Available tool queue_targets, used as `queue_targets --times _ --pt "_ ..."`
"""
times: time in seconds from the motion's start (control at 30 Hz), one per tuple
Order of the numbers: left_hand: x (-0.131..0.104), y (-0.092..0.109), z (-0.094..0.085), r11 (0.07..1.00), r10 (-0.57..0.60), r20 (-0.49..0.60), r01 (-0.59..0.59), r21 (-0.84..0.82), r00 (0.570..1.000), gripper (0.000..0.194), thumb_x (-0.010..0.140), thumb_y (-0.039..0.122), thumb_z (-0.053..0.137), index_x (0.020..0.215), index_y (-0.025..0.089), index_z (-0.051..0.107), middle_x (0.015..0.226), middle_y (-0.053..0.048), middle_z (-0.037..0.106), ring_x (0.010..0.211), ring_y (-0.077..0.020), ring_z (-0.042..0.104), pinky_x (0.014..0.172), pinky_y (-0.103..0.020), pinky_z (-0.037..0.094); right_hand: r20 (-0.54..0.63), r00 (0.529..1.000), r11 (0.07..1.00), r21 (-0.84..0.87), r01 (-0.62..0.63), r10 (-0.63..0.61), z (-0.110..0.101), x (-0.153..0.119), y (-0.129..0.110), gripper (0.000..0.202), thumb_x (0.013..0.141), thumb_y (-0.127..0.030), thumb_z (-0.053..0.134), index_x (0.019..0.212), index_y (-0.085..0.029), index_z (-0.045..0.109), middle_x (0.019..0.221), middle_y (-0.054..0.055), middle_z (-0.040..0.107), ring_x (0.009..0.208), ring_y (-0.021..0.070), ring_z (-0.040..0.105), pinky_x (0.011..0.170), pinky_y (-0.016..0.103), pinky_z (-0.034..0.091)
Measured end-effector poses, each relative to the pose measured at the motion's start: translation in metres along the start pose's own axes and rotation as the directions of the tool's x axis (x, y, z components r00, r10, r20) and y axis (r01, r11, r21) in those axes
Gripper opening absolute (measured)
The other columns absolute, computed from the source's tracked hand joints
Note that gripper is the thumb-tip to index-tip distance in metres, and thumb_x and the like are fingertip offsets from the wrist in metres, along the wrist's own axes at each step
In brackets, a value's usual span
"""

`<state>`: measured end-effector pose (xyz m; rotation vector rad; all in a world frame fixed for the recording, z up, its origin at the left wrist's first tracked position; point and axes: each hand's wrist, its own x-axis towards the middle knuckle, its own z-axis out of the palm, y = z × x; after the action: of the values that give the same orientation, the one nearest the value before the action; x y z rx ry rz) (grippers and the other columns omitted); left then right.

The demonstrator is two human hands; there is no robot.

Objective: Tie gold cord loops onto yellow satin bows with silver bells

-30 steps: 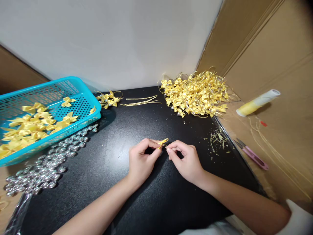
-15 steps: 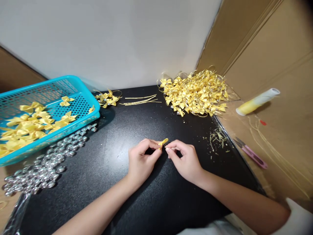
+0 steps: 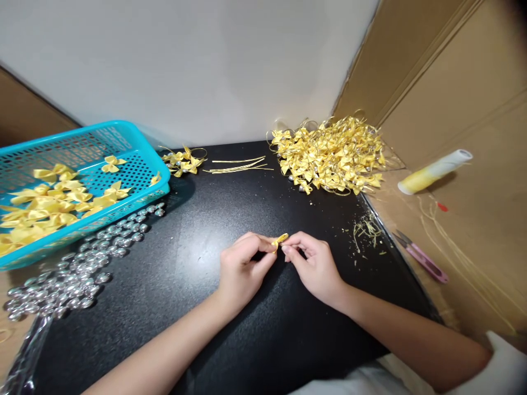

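Thumb and index finger of my left hand (image 3: 246, 267) pinch a small yellow bow (image 3: 279, 240) above the middle of the black table (image 3: 173, 307). Just to its right, my right hand (image 3: 313, 265) has its fingertips pinched together beside the bow. Whatever lies between those right fingertips is too small to make out. The two hands nearly meet at the bow, whose lower part is partly covered by the left fingers.
A turquoise basket (image 3: 152, 189) of yellow bows stands at left, silver beads (image 3: 82, 274) beside it. Cut golden cords (image 3: 239, 164) lie at the back, near a pile of finished bows (image 3: 329, 156). Pink snips (image 3: 426, 263) and a pale tube (image 3: 435, 171) are at right.
My left hand has shifted slightly right, bringing the bow closer to my right fingertips. The bow's loop now points more to the right. The camera view has moved a little.
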<state>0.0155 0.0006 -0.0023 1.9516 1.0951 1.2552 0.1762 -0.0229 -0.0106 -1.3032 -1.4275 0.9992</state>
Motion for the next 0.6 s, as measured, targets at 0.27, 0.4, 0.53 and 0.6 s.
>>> queue_targets --times 0.27,0.4,0.53,0.6 --pt "-0.0003 -0.0019 0.0018 0.997 -0.059 0.010 0.059 -0.047 0.998 0.012 0.079 0.012 0.069 0.070 0.018 0.066 0.074 -0.003 0.075 0.071 -0.0152 0.072 0.067 -0.025 0.055 0.004 1.000 1.000 0.004 -0.006 0.006 0.0006 0.0007 -0.0002 0.014 0.088 -0.020 0.055 0.076 -0.019 0.062 0.062 -0.001 0.062 0.059 0.0122 0.060 0.060 0.025 0.048" --pt "0.0017 -0.0044 0.0050 0.946 -0.268 -0.005 0.262 -0.189 0.963 0.011 0.077 0.016 0.070 0.068 0.017 0.065 0.072 -0.003 0.074 0.068 -0.0147 0.070 0.065 -0.024 0.055 0.024 0.999 0.999 0.021 -0.038 0.037 0.0021 0.0010 0.0004 0.006 0.087 -0.022 0.057 0.082 -0.020 0.060 0.063 -0.001 0.066 0.061 0.0131 0.064 0.064 0.026 0.051" --pt "0.0061 -0.0058 0.0062 0.834 -0.445 0.047 0.433 -0.342 0.894 0.012 0.072 0.019 0.074 0.065 0.016 0.064 0.070 -0.003 0.073 0.065 -0.0142 0.067 0.063 -0.024 0.053 0.043 0.997 0.995 0.070 -0.071 0.068 0.0031 0.0002 0.0010 0.012 0.085 -0.023 0.062 0.093 -0.022 0.053 0.063 -0.004 0.068 0.058 0.0128 0.065 0.062 0.025 0.052" --pt "0.0077 -0.0062 0.0058 0.789 -0.486 0.077 0.476 -0.388 0.870 0.014 0.070 0.020 0.075 0.065 0.016 0.063 0.068 -0.002 0.072 0.063 -0.0139 0.066 0.062 -0.024 0.053 0.060 0.997 0.991 0.121 -0.061 0.054 0.0034 0.0001 0.0007 0.012 0.084 -0.023 0.064 0.087 -0.022 0.053 0.063 -0.003 0.068 0.057 0.0122 0.066 0.059 0.024 0.053"
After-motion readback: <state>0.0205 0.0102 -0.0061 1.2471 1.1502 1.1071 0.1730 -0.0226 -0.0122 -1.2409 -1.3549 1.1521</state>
